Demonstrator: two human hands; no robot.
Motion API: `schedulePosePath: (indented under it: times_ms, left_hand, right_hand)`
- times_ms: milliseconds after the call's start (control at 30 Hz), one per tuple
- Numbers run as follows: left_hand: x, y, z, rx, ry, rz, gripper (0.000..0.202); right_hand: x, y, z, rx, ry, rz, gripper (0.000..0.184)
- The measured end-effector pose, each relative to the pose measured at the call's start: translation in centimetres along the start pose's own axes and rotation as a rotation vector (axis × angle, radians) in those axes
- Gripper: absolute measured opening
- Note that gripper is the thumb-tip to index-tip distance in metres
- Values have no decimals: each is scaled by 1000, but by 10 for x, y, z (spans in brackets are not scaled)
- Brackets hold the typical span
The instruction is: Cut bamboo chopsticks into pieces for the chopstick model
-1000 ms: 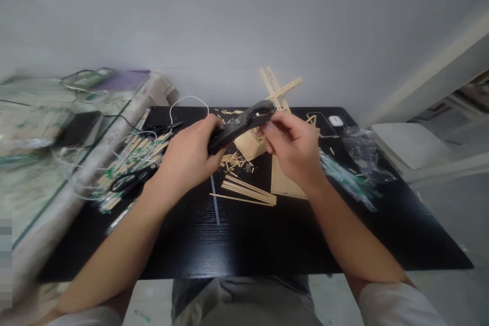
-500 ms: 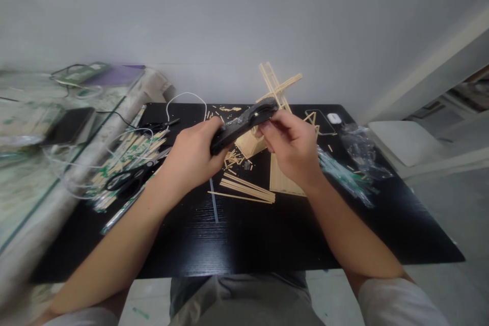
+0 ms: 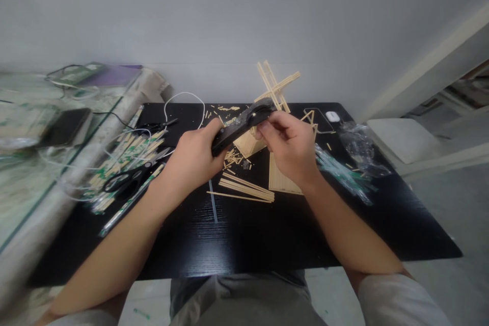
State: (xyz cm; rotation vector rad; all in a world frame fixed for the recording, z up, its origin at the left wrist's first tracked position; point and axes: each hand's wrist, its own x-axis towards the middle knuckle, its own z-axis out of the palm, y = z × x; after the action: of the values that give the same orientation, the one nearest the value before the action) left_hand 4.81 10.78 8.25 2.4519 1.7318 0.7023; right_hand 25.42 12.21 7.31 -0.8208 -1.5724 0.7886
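Observation:
My left hand (image 3: 196, 150) is wrapped round the near end of a long black tool (image 3: 239, 127), which looks like a hot glue gun with greyish residue along its top. It slants up to the right. At its far end, my right hand (image 3: 292, 145) is closed in a pinch, thumb against fingers; what it holds there is hidden. Behind both hands stands a pale model of wooden sticks (image 3: 280, 86), with crossed lattice arms on top and a slanted base (image 3: 250, 145) partly covered by the tool and fingers.
Loose sticks (image 3: 246, 188) and a translucent rod (image 3: 213, 204) lie on the black table (image 3: 267, 244). Scissors (image 3: 130, 181) rest on wrapped chopsticks (image 3: 114, 163) at left, near a white cable (image 3: 185, 93). Clear plastic wrappers (image 3: 344, 175) and a white case (image 3: 332, 116) are at right.
The view has shifted very slightly. Both hands and the black tool keep almost the same pose.

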Motion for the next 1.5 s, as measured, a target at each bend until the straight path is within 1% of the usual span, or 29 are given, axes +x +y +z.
schedulePosePath:
  times_ms: [100, 267, 367, 433, 633, 733, 933, 1133, 1300, 1400, 1500]
  left_hand:
    - [0, 0, 0, 8, -10, -12, 10]
    - [0, 1, 2, 49, -22, -18, 9]
    - [0, 0, 4, 58, -8, -6, 8]
    - [0, -1, 4, 50, 8, 16, 8]
    - [-1, -4, 0, 3, 33, 79, 9]
    - [-1, -5, -1, -16, 41, 99, 10]
    - [-1, -3, 0, -11, 32, 98, 11]
    - [-2, -1, 1, 19, -1, 26, 8]
    - [-1, 1, 2, 81, -46, -18, 12]
    - [0, 0, 2, 107, -65, -26, 13]
    - [1, -2, 1, 89, -58, 0, 14]
  right_hand:
    - [0, 1, 0, 19, 4, 6, 25]
    - [-1, 2, 1, 11, 11, 28, 32]
    - [0, 2, -1, 24, 7, 22, 35]
    - [1, 3, -3, 47, -17, 15, 36]
    - [4, 6, -9, 130, -153, 35, 39]
    - [4, 7, -10, 150, -175, 20, 37]
    - [3, 6, -10, 77, -134, -24, 37]
    - [1, 6, -7, 22, -74, -37, 39]
    - [2, 7, -5, -1, -53, -15, 40]
    - [3, 8, -6, 20, -62, -13, 38]
    - [4, 10, -7, 59, -100, -11, 34]
